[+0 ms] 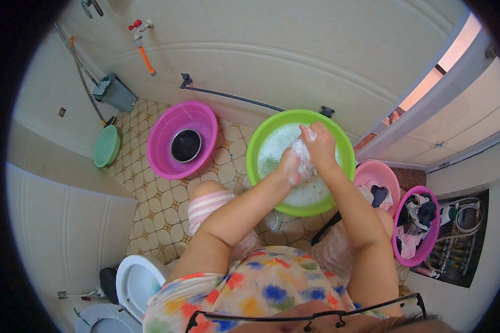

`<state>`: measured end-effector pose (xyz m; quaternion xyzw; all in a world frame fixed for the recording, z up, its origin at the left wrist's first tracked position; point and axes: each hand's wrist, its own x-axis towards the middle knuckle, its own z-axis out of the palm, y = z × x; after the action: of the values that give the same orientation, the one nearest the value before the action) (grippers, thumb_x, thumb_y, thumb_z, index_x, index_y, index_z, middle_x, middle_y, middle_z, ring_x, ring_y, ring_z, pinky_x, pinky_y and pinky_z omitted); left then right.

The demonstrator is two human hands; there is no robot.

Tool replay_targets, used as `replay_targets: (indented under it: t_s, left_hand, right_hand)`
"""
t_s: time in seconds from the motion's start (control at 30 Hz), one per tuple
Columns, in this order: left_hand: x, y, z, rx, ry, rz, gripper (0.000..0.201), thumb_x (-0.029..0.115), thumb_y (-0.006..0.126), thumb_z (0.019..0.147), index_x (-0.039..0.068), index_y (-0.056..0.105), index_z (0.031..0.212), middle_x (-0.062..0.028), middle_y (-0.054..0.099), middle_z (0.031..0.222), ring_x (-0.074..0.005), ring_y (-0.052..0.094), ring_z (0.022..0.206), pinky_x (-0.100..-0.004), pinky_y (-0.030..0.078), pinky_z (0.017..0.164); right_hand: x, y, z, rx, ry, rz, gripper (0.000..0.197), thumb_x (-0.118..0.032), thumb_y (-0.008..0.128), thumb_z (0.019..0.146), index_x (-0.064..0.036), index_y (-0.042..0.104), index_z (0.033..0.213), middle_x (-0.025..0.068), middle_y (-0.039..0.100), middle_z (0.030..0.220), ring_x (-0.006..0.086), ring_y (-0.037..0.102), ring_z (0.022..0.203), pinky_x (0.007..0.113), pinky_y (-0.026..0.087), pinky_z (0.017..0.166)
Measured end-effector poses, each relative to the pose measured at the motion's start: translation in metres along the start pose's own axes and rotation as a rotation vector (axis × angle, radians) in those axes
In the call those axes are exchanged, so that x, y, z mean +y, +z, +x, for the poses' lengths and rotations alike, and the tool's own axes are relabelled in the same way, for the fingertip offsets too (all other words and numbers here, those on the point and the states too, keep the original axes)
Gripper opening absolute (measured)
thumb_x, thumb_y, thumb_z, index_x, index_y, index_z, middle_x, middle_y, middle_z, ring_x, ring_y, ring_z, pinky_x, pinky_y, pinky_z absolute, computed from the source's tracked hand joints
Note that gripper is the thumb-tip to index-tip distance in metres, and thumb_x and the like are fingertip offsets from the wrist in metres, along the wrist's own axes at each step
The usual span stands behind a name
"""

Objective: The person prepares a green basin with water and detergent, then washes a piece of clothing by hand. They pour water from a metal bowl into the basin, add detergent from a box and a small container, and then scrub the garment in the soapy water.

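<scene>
Above a lime-green basin (252, 145) of sudsy water, both my hands are closed on a small white cloth (302, 156) covered in foam. My left hand (289, 167) grips its nearer left side, fingers curled and partly hidden by suds. On the upper right side, my right hand (321, 145) is wrapped round the cloth, close against the left. The cloth is bunched up, so its exact kind cannot be made out. White foam (280, 139) floats across the water below.
Left of the green basin stands a magenta basin (160, 116) with a dark round bowl (186, 146) inside. At right are a pink basin (391, 173) and a magenta tub (434, 236), both holding clothes. A wall tap (141, 33), grey bin (115, 93) and toilet (129, 277) are around me.
</scene>
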<state>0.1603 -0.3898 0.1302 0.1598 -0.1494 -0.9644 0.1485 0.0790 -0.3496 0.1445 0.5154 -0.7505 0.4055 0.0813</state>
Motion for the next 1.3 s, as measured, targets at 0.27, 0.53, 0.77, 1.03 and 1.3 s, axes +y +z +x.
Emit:
replay_targets:
  t_s: [0.27,0.53,0.77,1.03,1.3]
  left_hand:
    - [0.022,-0.073,0.022,-0.139,-0.009,0.053,0.035,0.041,0.045,0.091,0.012,0.052,0.110,-0.0056,0.058,0.107,-0.0215,0.056,0.100,-0.0361,0.046,0.085]
    - [0.012,0.011,-0.011,0.001,0.008,0.117,0.021,0.027,0.042,0.093,0.013,0.051,0.105,-0.0056,0.057,0.103,-0.0213,0.057,0.096,-0.0362,0.047,0.085]
    - [-0.001,-0.063,0.021,-0.229,0.060,0.076,0.028,0.040,0.043,0.092,0.016,0.054,0.098,-0.0012,0.056,0.086,-0.0175,0.056,0.079,-0.0352,0.048,0.064]
    - [0.005,-0.016,-0.004,0.103,-0.003,0.159,0.025,0.034,0.042,0.092,0.013,0.054,0.097,-0.0029,0.059,0.089,-0.0168,0.058,0.078,-0.0310,0.049,0.064]
    - [0.004,-0.034,0.004,-0.062,-0.038,0.055,0.031,0.035,0.039,0.093,0.011,0.053,0.107,-0.0077,0.059,0.103,-0.0218,0.059,0.091,-0.0354,0.050,0.076]
  right_hand:
    - [-0.060,0.011,-0.025,-0.088,-0.336,-0.003,0.022,-0.025,0.057,0.082,-0.0049,0.057,0.072,0.0131,0.056,0.075,0.0342,0.056,0.070,0.043,0.047,0.061]
    - [-0.003,0.003,-0.001,0.009,0.060,-0.093,0.019,-0.025,0.060,0.079,-0.0082,0.058,0.070,0.0085,0.055,0.072,0.0295,0.056,0.066,0.039,0.047,0.056]
    - [-0.050,0.014,-0.029,-0.050,-0.264,0.020,0.025,-0.025,0.059,0.082,-0.0043,0.055,0.068,0.0139,0.054,0.072,0.0329,0.055,0.064,0.042,0.044,0.056]
    - [-0.011,0.005,-0.008,-0.016,-0.007,-0.071,0.025,-0.026,0.058,0.082,-0.0059,0.056,0.067,0.0112,0.057,0.073,0.0289,0.058,0.065,0.039,0.047,0.057]
    - [-0.033,0.009,-0.021,-0.099,-0.131,-0.096,0.026,-0.028,0.058,0.082,-0.0047,0.057,0.069,0.0133,0.058,0.074,0.0321,0.057,0.066,0.040,0.047,0.055]
